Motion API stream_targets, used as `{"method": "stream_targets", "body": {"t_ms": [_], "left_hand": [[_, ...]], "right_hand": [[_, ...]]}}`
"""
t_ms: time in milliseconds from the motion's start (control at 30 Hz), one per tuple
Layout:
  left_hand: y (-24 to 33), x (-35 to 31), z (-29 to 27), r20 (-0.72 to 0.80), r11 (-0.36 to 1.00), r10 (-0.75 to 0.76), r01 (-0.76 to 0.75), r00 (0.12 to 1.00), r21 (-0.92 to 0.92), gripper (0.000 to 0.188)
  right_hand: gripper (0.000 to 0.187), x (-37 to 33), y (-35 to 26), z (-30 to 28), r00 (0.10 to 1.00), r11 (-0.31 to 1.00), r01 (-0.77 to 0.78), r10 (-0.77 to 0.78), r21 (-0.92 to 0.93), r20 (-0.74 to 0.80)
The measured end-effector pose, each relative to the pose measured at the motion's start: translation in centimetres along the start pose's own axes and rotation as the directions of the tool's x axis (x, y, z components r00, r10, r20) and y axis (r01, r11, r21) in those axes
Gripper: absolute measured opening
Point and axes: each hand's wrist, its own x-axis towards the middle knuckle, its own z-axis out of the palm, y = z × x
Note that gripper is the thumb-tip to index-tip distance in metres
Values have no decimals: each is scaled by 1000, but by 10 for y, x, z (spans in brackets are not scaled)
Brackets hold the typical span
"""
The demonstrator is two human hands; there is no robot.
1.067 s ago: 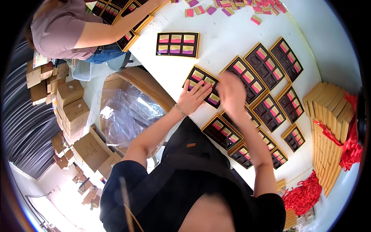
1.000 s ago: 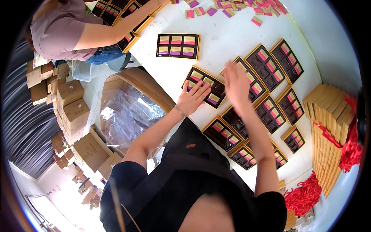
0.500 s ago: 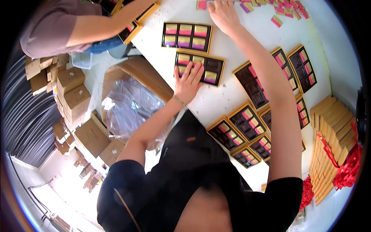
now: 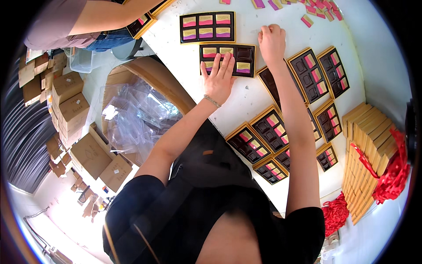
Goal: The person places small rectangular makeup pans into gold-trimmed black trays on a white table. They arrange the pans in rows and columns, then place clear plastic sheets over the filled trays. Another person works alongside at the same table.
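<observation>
We find left hand (image 4: 218,83) splayed over box (image 4: 244,53), right hand (image 4: 273,44) curled, contents unseen; uneven left-hand pressure could dislodge pieces (image 4: 243,67).

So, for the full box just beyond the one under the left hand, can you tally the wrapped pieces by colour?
Gold-and-pink pieces: 3
Gold-and-purple pieces: 3
Total in the full box: 6
</observation>
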Motion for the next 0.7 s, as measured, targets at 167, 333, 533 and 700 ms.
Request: {"method": "stream_targets", "body": {"t_ms": [167,333,533,700], "left_hand": [[7,17,-27,-67,993,-23,15,998,-115,68],[-40,169,-33,-286,979,85,-133,954,-153,35],[-55,292,24,20,933,355,-353,935,-71,37],[-28,276,-3,64,886,457,-448,887,-123,37]], "right_hand": [[20,0,-1,-22,963,947,-265,270,183,-3],[18,-20,-59,-54,952,861,-293,303,417,43],[26,-45,-74,-32,973,935,-211,227,284,-27],[36,-66,-58,-43,995,962,-70,46,266,93]]}}
